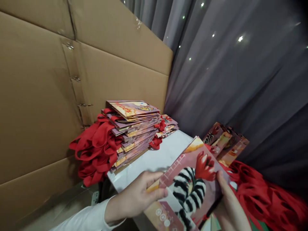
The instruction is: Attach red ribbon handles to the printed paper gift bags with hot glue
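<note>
A printed paper bag (190,183), pink with a black-and-white striped figure and a red flower, is held up before me at a tilt. My left hand (141,192) grips its left edge between thumb and fingers. On the right edge lies the thumb of my right hand (228,202); its other fingers are mostly hidden behind the bag. Left of it, a tall stack of flat paper bags (137,131) stands on the white table (166,154), red ribbon handles (96,144) hanging over the side. A smaller stack of bags (169,123) lies behind.
Several bags (223,142) stand upright at the back right. A heap of red ribbon handles (260,189) spreads at the right. Tall cardboard panels (115,73) wall off the left, and a grey curtain (228,73) with small lights hangs behind.
</note>
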`<state>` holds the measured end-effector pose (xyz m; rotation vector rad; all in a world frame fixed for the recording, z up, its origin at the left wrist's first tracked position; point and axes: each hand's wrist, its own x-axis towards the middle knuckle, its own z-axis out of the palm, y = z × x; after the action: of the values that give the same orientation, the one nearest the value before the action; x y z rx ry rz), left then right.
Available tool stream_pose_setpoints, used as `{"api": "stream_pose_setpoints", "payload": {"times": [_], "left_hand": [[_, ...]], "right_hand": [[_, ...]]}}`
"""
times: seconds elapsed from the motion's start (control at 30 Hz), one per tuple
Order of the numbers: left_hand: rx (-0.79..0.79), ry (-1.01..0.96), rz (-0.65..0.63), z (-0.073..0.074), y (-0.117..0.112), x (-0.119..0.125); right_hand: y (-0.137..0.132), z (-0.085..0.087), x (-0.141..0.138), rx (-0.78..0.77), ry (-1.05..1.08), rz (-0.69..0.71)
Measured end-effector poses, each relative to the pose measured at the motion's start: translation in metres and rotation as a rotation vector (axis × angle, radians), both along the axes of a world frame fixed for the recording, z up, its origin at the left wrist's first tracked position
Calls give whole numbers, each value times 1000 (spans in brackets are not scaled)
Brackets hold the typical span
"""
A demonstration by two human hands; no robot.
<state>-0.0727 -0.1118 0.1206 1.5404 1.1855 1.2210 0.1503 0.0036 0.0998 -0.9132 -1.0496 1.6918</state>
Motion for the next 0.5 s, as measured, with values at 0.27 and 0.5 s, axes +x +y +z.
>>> {"api": "stream_pose_setpoints", "payload": {"times": [0.27, 0.5], "left_hand": [[238, 489, 202, 116, -25, -66], [352, 1427, 820, 188, 18, -85]], "right_hand": [[18, -1, -27, -51, 20, 310], [22, 4, -11, 71, -126, 190]]}}
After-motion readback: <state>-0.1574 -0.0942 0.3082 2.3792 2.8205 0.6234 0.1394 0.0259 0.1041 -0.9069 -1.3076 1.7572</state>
